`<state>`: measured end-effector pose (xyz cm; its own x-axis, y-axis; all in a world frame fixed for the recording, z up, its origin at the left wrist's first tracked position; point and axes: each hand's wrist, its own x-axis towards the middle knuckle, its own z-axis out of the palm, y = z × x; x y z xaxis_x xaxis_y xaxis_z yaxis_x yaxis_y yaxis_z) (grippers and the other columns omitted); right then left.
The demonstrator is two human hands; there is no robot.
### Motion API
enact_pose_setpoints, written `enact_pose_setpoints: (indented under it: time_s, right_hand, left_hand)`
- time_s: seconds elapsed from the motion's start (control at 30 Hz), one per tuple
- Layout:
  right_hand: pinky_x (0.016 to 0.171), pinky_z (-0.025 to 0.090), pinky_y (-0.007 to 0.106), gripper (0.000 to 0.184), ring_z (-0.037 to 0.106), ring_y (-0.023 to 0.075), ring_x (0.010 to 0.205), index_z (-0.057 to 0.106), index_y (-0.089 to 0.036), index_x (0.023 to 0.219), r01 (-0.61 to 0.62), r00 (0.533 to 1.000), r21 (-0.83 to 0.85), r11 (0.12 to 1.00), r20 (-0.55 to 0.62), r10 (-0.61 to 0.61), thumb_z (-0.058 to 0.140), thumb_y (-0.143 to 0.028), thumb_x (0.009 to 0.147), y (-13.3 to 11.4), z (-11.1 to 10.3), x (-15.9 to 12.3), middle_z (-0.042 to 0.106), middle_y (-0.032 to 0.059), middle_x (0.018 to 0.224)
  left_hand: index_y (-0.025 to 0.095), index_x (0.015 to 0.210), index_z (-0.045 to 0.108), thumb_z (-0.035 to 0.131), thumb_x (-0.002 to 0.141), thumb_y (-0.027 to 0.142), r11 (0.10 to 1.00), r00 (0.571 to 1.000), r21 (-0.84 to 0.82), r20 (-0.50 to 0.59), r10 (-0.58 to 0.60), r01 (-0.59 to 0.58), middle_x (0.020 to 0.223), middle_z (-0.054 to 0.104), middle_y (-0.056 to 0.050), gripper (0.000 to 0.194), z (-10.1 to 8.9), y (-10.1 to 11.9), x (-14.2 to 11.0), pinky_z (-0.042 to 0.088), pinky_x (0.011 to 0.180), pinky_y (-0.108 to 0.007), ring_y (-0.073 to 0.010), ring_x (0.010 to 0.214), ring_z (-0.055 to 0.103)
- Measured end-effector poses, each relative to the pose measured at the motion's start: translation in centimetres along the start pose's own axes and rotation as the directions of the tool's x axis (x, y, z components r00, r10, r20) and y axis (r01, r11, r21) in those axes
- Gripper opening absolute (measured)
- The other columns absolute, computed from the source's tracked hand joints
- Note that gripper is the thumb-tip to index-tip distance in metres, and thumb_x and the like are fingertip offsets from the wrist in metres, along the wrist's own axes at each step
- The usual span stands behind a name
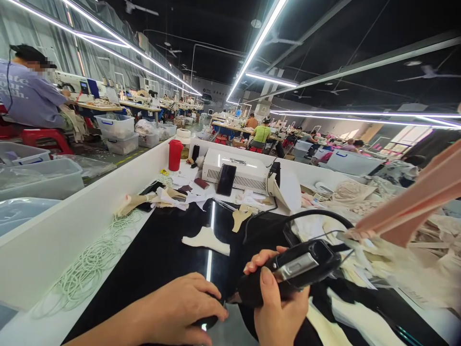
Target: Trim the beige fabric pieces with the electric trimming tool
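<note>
My right hand (277, 302) is wrapped round a black corded power tool (298, 269) with a silver plate on its side; its exact kind I cannot make out. The narrow end of the tool points down and left, toward my left hand (183, 307). The fingers of my left hand curl over a small dark, rounded thing (206, 321), mostly hidden under them. Ahead of both hands, a cream fabric piece (207, 240) lies flat on the black work surface (151, 269). A smaller beige cutout (241, 217) lies farther back.
Tangled pale green cord (91, 259) runs along the left. A phone (226, 179) leans on a white vented machine (248, 166), with a red cup (175, 155) to its left. Fabric heaps (353, 192) fill the right; a pink strip (414, 192) hangs there. A co-worker (32, 91) sits far left.
</note>
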<state>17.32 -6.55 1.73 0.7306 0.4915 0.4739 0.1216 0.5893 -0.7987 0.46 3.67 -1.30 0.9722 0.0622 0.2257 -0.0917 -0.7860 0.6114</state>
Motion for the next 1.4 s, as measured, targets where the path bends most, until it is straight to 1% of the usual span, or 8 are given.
enact_pose_setpoints:
  time_s: [0.23,0.4,0.6,0.83,1.0,1.1,1.23,1.4]
  right_hand:
    - [0.066,0.06,0.03,0.028,0.065,0.0134,0.067,0.056,-0.028,0.117,-0.016,0.999,-0.047,0.999,-0.028,0.015,0.074,-0.029,0.095,-0.3,0.3,0.0,0.068,-0.0022,0.085]
    - [0.066,0.059,0.027,0.029,0.065,0.0118,0.067,0.058,-0.028,0.116,-0.019,1.0,-0.024,1.0,-0.018,0.019,0.076,-0.031,0.093,-0.5,0.5,0.2,0.068,-0.0031,0.085]
    - [0.064,0.06,0.029,0.03,0.064,0.0134,0.069,0.06,-0.029,0.115,-0.003,1.0,0.025,1.0,-0.027,0.004,0.078,-0.031,0.091,-1.7,-0.1,0.2,0.066,-0.0027,0.084]
    - [0.06,0.06,0.03,0.029,0.063,0.0147,0.068,0.062,-0.028,0.116,0.025,0.999,0.023,0.999,0.038,-0.026,0.077,-0.03,0.091,-2.2,-0.8,-0.5,0.065,-0.0017,0.081]
    - [0.061,0.058,0.029,0.031,0.061,0.0145,0.069,0.063,-0.028,0.114,-0.011,1.0,0.043,0.999,-0.027,0.012,0.079,-0.034,0.089,-2.1,0.1,-1.2,0.065,-0.0024,0.08]
    - [0.06,0.058,0.029,0.034,0.061,0.0148,0.068,0.062,-0.027,0.114,-0.022,1.0,0.062,0.998,-0.011,0.023,0.082,-0.034,0.087,-2.2,0.8,-1.4,0.066,-0.0024,0.079]
    - [0.061,0.056,0.027,0.04,0.06,0.0142,0.07,0.062,-0.028,0.113,-0.075,0.996,0.068,0.995,-0.035,0.078,0.086,-0.038,0.083,-2.7,1.4,-1.5,0.065,-0.0039,0.08]
    - [0.061,0.056,0.029,0.041,0.059,0.0146,0.069,0.062,-0.028,0.112,-0.085,0.996,0.066,0.994,-0.026,0.087,0.087,-0.04,0.082,-2.9,1.4,-1.3,0.064,-0.0034,0.079]
  left_hand:
    - [0.029,0.129,0.067,0.075,0.095,0.036,1.0,0.999,0.008,0.027,-0.028,0.028,0.118,0.077,-0.005,0.035,-0.1,0.1,0.1,0.049,0.1,-0.035,-0.0251,0.124,0.066]
    - [0.03,0.127,0.069,0.076,0.095,0.04,0.999,0.999,0.009,0.019,-0.046,0.046,0.121,0.075,-0.007,0.035,0.0,0.0,0.1,0.049,0.1,-0.035,-0.0253,0.123,0.067]
    - [0.027,0.126,0.066,0.083,0.089,0.03,0.999,0.998,0.037,0.046,-0.033,0.031,0.122,0.075,-0.004,0.041,0.3,-0.3,0.1,0.046,0.102,-0.033,-0.0251,0.125,0.064]
    - [0.024,0.123,0.062,0.092,0.08,0.023,0.993,0.993,0.013,0.002,-0.115,0.115,0.12,0.073,-0.003,0.053,0.9,1.0,0.2,0.045,0.103,-0.034,-0.0254,0.118,0.066]
    - [0.023,0.123,0.062,0.092,0.08,0.025,0.985,0.984,-0.009,-0.036,-0.172,0.172,0.119,0.072,-0.003,0.053,1.2,1.3,0.3,0.046,0.104,-0.036,-0.0253,0.113,0.067]
    - [0.023,0.124,0.062,0.092,0.08,0.027,0.985,0.983,-0.008,-0.055,-0.174,0.174,0.121,0.07,-0.005,0.053,1.4,1.0,0.0,0.046,0.105,-0.037,-0.0264,0.117,0.065]
    - [0.024,0.127,0.062,0.09,0.082,0.031,0.987,0.984,-0.016,-0.072,-0.16,0.159,0.124,0.07,-0.007,0.054,1.6,0.3,-0.4,0.044,0.109,-0.039,-0.0283,0.127,0.06]
    - [0.026,0.131,0.061,0.09,0.082,0.037,0.988,0.986,-0.04,-0.066,-0.155,0.152,0.127,0.071,-0.006,0.057,1.5,-0.1,-0.7,0.041,0.114,-0.04,-0.0295,0.136,0.055]
